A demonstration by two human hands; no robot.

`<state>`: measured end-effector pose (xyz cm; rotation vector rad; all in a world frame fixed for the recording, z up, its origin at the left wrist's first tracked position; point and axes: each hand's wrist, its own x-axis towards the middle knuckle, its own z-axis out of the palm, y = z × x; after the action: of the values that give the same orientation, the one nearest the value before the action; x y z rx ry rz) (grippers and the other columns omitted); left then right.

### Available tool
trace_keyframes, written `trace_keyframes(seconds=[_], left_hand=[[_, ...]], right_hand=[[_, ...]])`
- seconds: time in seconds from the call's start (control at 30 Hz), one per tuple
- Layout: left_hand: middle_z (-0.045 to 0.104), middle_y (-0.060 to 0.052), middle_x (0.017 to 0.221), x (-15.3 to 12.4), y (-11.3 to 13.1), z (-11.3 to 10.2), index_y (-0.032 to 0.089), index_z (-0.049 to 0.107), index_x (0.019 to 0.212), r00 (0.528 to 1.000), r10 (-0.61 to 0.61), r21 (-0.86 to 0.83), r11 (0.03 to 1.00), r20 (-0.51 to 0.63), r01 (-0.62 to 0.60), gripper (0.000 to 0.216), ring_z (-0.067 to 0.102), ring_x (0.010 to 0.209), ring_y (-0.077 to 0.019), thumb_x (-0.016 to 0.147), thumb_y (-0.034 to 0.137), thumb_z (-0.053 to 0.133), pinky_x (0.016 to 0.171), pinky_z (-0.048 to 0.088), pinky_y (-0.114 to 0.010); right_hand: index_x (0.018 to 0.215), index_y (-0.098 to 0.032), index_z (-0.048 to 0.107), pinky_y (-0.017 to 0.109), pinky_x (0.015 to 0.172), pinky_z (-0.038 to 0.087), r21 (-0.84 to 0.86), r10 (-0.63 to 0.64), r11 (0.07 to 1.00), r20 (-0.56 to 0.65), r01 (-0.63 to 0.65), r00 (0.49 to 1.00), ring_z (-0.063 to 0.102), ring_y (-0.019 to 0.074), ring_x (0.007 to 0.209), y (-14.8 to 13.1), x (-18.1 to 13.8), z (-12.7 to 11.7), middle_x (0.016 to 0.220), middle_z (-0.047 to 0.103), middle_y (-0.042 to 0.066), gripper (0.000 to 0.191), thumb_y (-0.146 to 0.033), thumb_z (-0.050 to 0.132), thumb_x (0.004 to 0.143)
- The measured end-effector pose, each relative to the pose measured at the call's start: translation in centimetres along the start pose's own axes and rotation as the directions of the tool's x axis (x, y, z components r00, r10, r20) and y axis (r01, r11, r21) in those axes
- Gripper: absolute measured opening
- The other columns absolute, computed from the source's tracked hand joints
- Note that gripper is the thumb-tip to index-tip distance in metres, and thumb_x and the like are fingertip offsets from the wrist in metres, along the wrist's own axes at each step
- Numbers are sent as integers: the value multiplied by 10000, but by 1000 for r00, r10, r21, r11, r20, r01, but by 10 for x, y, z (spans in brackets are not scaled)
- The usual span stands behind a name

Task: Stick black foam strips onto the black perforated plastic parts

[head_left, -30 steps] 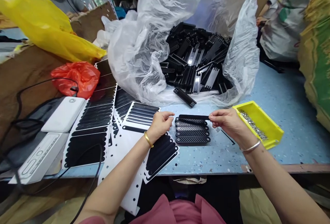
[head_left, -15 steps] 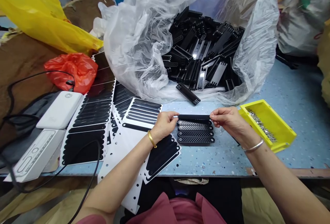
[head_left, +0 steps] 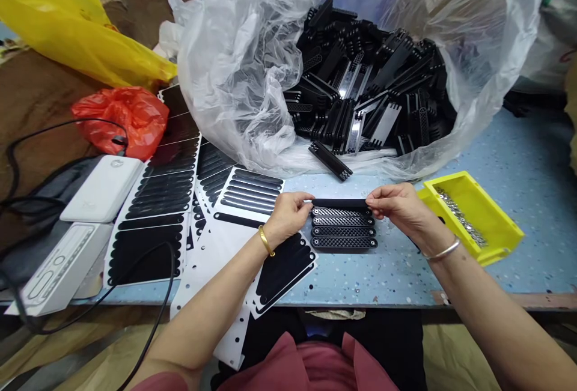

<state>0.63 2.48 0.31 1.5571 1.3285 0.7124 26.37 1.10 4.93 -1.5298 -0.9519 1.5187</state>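
A black adhesive strip (head_left: 339, 203) is stretched level between my two hands, over the top of a row of black textured bars (head_left: 343, 232). My left hand (head_left: 292, 214) pinches the strip's left end between thumb and fingers. At its right end, my right hand (head_left: 391, 203) pinches it in the same way. Whether the strip touches the topmost bar beneath it I cannot tell. The bars lie side by side on the blue table, with a small metal screw or rivet showing at their ends. Sheets of black strips (head_left: 285, 274) lie beside my left forearm.
A yellow tray (head_left: 496, 217) with small metal parts stands at the right. Behind my hands, a clear plastic bag (head_left: 238, 78) holds many black bars (head_left: 360, 90); one loose bar (head_left: 330, 160) lies before it. At left are a white power bank (head_left: 101, 190), a box and a cable.
The view has shifted slightly, and the clear bag's right side has opened outward, showing more bars. Both hands keep the strip in nearly the same place over the row.
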Motion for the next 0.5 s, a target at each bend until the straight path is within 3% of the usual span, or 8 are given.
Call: trace_keyframes(seconds=[0.17, 0.37, 0.5], left_hand=[[579, 14, 505, -1, 1, -1, 142, 775, 939, 1000, -10, -44, 999, 4, 10, 269, 500, 467, -104, 807, 186, 545, 474, 377, -210], [546, 28, 488, 0, 8, -1, 131, 759, 919, 993, -116, -103, 988, 36, 120, 289, 443, 382, -85, 840, 228, 498, 422, 352, -202], [556, 24, 504, 1, 8, 0, 135, 750, 874, 994, -105, -74, 992, 26, 106, 280, 452, 382, -82, 838, 232, 489, 424, 353, -200]], right_hand=[[540, -139, 703, 222, 406, 365, -43, -5, 999, -12, 5, 1000, 489, 92, 432, 0, 1, 0, 489, 588, 22, 204, -254, 862, 483], [539, -146, 696, 221, 398, 366, -46, -4, 999, -25, 3, 1000, 485, 92, 422, 1, 3, 0, 472, 583, 16, 185, -245, 841, 481], [523, -142, 686, 223, 400, 365, -48, 3, 999, -36, -5, 999, 478, 89, 413, 1, 5, 1, 461, 572, 12, 182, -237, 833, 473]])
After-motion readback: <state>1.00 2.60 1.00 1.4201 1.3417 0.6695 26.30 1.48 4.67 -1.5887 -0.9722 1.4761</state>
